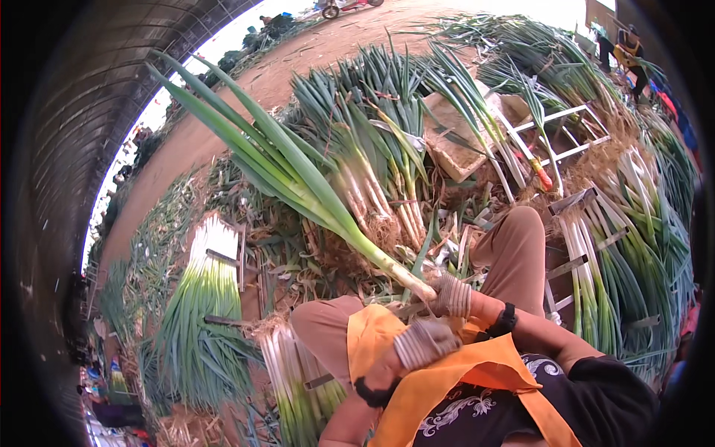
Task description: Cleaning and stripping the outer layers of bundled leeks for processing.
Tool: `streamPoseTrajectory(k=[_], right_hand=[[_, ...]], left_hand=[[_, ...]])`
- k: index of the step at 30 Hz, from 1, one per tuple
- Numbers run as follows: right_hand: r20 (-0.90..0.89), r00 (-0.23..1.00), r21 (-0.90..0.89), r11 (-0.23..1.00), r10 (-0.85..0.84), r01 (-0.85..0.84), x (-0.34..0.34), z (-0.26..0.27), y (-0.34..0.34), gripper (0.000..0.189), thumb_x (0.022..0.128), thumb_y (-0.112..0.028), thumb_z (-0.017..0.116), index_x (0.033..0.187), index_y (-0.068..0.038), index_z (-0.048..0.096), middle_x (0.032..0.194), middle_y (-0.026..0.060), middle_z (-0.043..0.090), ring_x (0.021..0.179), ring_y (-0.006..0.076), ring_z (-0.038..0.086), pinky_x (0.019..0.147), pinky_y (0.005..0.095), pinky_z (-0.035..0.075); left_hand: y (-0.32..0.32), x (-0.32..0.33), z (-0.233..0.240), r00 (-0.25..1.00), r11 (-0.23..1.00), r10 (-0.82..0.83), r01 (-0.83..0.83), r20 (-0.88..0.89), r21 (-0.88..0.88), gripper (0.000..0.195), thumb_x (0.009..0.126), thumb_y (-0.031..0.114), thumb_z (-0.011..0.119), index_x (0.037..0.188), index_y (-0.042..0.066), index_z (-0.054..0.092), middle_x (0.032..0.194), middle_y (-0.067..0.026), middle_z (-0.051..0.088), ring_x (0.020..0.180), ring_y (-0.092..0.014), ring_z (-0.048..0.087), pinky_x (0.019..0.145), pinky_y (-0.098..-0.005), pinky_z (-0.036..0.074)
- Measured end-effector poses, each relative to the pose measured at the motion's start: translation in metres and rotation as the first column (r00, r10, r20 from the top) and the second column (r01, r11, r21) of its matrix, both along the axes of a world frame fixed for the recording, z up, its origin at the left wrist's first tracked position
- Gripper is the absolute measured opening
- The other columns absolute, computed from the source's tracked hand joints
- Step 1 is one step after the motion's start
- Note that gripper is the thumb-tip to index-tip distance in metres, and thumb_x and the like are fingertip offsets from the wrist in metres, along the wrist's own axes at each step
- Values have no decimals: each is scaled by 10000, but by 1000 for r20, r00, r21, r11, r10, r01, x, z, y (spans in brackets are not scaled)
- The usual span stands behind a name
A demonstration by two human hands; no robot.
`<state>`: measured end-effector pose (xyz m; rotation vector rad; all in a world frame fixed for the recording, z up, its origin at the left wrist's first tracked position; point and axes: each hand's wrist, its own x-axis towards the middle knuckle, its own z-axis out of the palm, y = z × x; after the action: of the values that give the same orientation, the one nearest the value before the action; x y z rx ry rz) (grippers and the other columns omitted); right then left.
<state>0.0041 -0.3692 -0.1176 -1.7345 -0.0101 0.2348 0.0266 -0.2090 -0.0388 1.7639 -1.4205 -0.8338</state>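
My right hand (451, 296), in a striped work glove, is closed around the root end of a large green onion stalk (341, 223). The stalk slants up and left, its long green leaves fanned out. My left hand (427, 342), also gloved, is curled just below it, near my orange apron (368, 332); whether it holds anything is hidden. Some thin roots hang between the hands. Beyond the stalk stand untrimmed bunches of green onions (371, 184) with brown roots. Cleaned green onions (206, 285) with white stems lie on a metal rack at the left.
More green onions (586, 274) lie in metal racks at the right, and another bundle (285, 369) is by my left knee. A worn foam box (455, 151) and a white metal frame (575, 125) stand ahead. Leaf scraps litter the ground. A person (630, 53) is far right.
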Motion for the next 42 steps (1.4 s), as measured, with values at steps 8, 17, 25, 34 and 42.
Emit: streamPoseTrajectory(k=[8,17,25,34,42], right_hand=[[79,990,-44,992,120,-117,1,25,4,198,744,-169,671,901,-60,620,765,-29,599,686,43,516,598,224,449],[261,961,-238,958,-96,161,16,10,-2,465,763,-212,676,1139,-9,493,824,71,615,679,172,605,583,284,481],[692,718,-351,834,-76,426,33,33,5,233,746,-96,581,969,-78,512,695,127,556,623,321,554,522,396,424],[111,949,691,709,-296,140,35,29,-15,141,836,-85,581,922,23,613,802,35,613,734,101,565,632,236,481],[258,944,-329,937,205,-114,14,12,-42,195,743,-76,585,927,-27,627,802,137,615,708,282,580,672,318,481]], left_hand=[[26,95,14,654,642,523,-724,-547,-252,315,895,258,486,1076,2,513,877,-55,590,755,-128,556,675,-253,475],[-15,132,19,214,196,155,-963,-964,-183,323,810,256,626,1045,81,489,859,-100,611,651,-172,573,586,-290,494],[-12,156,-16,-52,82,216,-994,-975,71,227,857,240,560,955,58,465,781,-94,581,595,-174,535,544,-298,478],[2,171,1,102,251,253,-967,-962,-37,326,835,339,575,962,42,529,783,-72,563,645,-163,521,614,-299,466],[-2,168,53,226,294,370,-949,-901,-117,293,831,328,583,981,91,499,806,-69,577,579,-140,511,549,-262,453]])
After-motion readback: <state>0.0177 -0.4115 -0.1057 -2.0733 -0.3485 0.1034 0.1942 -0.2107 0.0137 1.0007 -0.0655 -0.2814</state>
